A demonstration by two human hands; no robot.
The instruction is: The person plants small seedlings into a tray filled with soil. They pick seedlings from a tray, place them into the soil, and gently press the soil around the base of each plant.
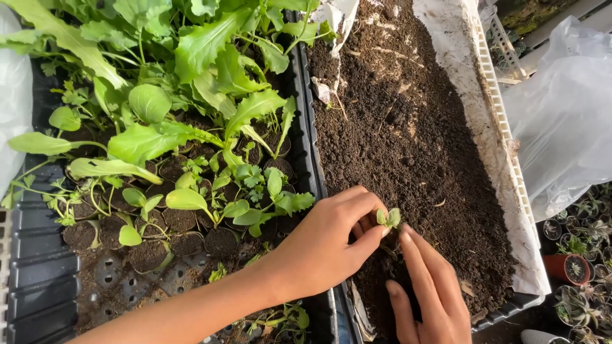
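Observation:
My left hand [328,245] reaches across from the left and pinches a tiny green seedling [388,218] between thumb and fingers, holding it upright in dark soil [408,134]. My right hand [427,296] lies beside it, fingers pressed flat into the soil just right of the seedling's stem. The soil fills a white plastic crate [503,127] lined with sheeting.
A black seedling tray [44,267] on the left holds many leafy green seedlings [191,114] in round soil plugs. Crumpled clear plastic [567,108] lies at the right. Small potted plants, one in a terracotta pot [567,267], stand at the lower right.

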